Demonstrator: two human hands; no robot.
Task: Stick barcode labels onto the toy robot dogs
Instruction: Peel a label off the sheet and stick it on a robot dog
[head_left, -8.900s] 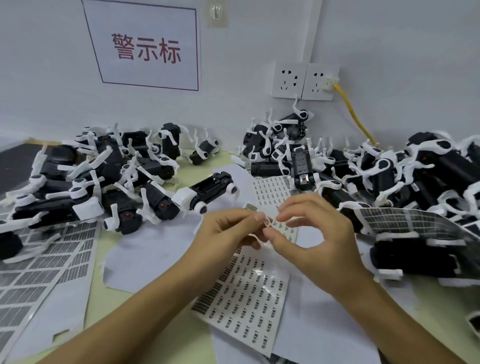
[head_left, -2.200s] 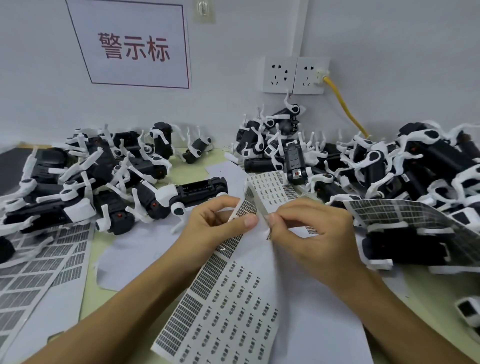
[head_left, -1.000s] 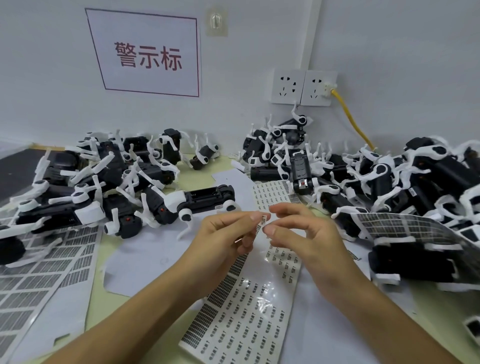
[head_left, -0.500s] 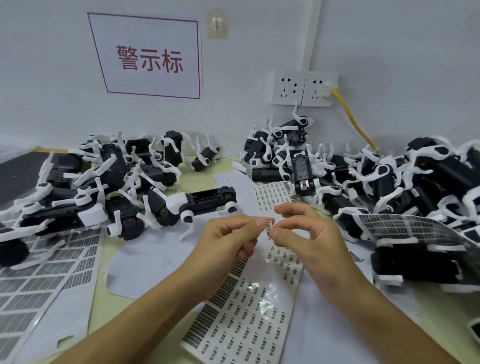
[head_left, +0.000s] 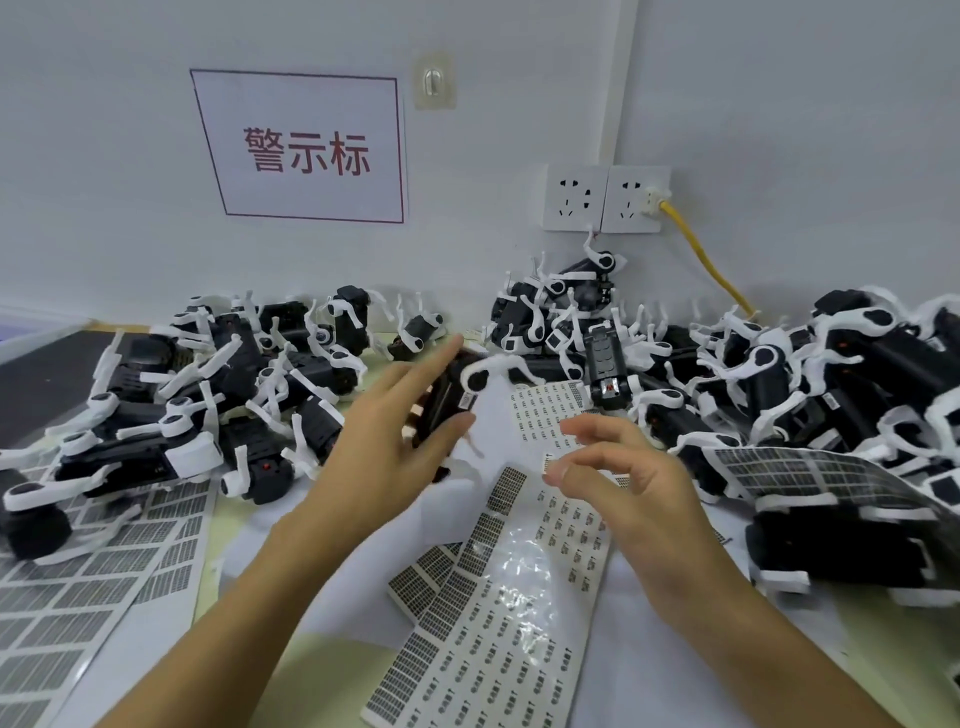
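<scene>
My left hand (head_left: 384, 452) reaches forward and grips a black toy robot dog with white legs (head_left: 460, 389), fingers over it and thumb below; the dog is blurred and tilted off the table. My right hand (head_left: 639, 499) hovers to its right with curled fingers, and a small barcode label (head_left: 547, 460) sits pinched at its thumb and fingertip. Below both hands lies a glossy sheet of barcode labels (head_left: 519, 613). A second label sheet (head_left: 545, 415) lies just beyond it.
Piles of black-and-white toy dogs fill the left (head_left: 208, 395) and the right (head_left: 805, 395) of the table, up to the wall. Used label backings (head_left: 78, 582) lie at the left, another curled sheet (head_left: 810, 478) at the right. A yellow cable (head_left: 701, 254) hangs from the wall socket.
My left hand has let go of the label and moved forward to take the dog in the middle, which is now tilted and lifted. My right hand keeps the label and has sunk slightly.
</scene>
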